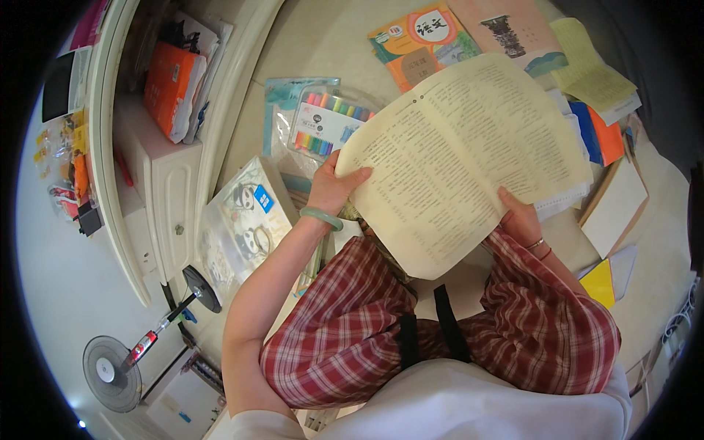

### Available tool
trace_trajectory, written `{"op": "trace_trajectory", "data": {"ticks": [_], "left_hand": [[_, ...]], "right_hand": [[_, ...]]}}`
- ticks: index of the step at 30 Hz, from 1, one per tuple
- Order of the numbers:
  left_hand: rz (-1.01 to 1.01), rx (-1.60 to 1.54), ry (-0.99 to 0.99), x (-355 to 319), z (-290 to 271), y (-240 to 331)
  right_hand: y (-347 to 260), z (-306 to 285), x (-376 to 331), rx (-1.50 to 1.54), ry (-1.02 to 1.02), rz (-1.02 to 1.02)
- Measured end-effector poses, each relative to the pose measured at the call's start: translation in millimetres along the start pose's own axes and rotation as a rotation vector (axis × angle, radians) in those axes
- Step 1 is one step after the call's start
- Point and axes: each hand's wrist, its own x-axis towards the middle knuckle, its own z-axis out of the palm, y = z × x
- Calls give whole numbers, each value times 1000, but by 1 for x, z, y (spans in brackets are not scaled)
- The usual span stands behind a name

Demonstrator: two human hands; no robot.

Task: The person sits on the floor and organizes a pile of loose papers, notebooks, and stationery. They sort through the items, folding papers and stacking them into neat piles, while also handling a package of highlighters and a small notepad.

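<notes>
A large cream printed sheet [469, 154], creased down its middle, spreads above my crossed legs in plaid trousers. My left hand [334, 183], with a green bangle on its wrist, grips the sheet's left edge, thumb on top. At the lower right edge my right hand [519, 216] holds it too, thumb over the print and the other fingers hidden beneath. Left of the sheet lies a clear case of coloured markers [330, 125], partly covered by it. Beyond its far edge is an orange and green textbook [422, 44].
A clear folder with panda pictures [246, 209] lies left of my knee. A pink booklet [510, 33], yellowish papers [594, 66] and a white board [616, 205] lie right. At left stand a cabinet holding an orange folder [172, 92] and a fan [110, 372].
</notes>
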Motion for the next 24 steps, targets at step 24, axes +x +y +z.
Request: {"op": "trace_trajectory", "data": {"ticks": [24], "left_hand": [[289,-246,100,-13,4,55]], "right_hand": [[-11,22,-11,173,-141,180]]}}
